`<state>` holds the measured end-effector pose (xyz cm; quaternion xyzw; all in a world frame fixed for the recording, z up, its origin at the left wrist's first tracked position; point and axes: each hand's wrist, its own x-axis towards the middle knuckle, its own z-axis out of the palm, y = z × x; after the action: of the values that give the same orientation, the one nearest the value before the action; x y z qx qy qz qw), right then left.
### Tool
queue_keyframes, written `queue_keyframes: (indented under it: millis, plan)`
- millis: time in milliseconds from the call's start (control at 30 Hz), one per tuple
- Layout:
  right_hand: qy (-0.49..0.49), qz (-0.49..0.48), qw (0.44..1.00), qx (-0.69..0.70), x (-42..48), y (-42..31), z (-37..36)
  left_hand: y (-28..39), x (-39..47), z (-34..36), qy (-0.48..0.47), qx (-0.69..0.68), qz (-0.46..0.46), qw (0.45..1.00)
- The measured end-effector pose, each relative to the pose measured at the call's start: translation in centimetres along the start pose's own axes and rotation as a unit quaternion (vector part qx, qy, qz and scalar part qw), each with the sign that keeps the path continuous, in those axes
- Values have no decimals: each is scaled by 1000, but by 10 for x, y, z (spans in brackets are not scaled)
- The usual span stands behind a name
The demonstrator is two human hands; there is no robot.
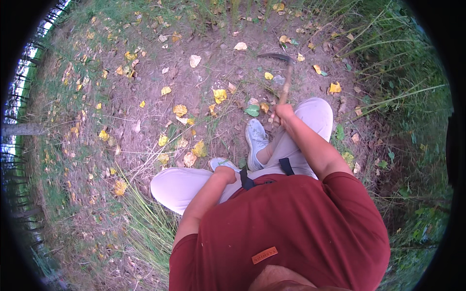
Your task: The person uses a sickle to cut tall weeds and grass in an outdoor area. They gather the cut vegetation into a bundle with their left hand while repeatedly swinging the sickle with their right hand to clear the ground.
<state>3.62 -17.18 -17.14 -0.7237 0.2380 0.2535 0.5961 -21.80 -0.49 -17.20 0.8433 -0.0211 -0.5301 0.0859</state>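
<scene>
My right hand is closed around the lower end of a sickle's wooden handle, beside my right knee. The sickle's dark curved blade points left, just over or on the bare soil. Between my legs is my left hand, close to my left shoe and inner thigh. Its fingers are turned down and hidden, so whatever it may hold does not show. A thin green blade of grass crosses the left shoe. My right shoe stands on the ground near the sickle handle.
Dry soil with scattered yellow leaves lies ahead. Tall grass rises on the right, and a long grass clump spreads beside my left knee. A tree trunk stands far left. Two dark straps hang at my waist.
</scene>
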Motion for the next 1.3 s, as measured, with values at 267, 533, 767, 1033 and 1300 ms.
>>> queue_keyframes:
  millis: [267,533,767,1033,1300]
  plan:
    - [-287,77,953,-54,-119,42,-8,0,11,11,41,-17,-5,999]
    - [-261,68,961,57,-110,7,-18,3,2,0,-3,-4,12,1000]
    - [-9,62,976,207,-12,-25,-10,5,4,-6,-1,-1,2,1000]
    - [-156,91,978,102,-80,4,-37,6,20,0,-20,-5,14,1000]
    - [-315,175,913,191,-148,-16,-80,17,32,-20,-29,64,45,996]
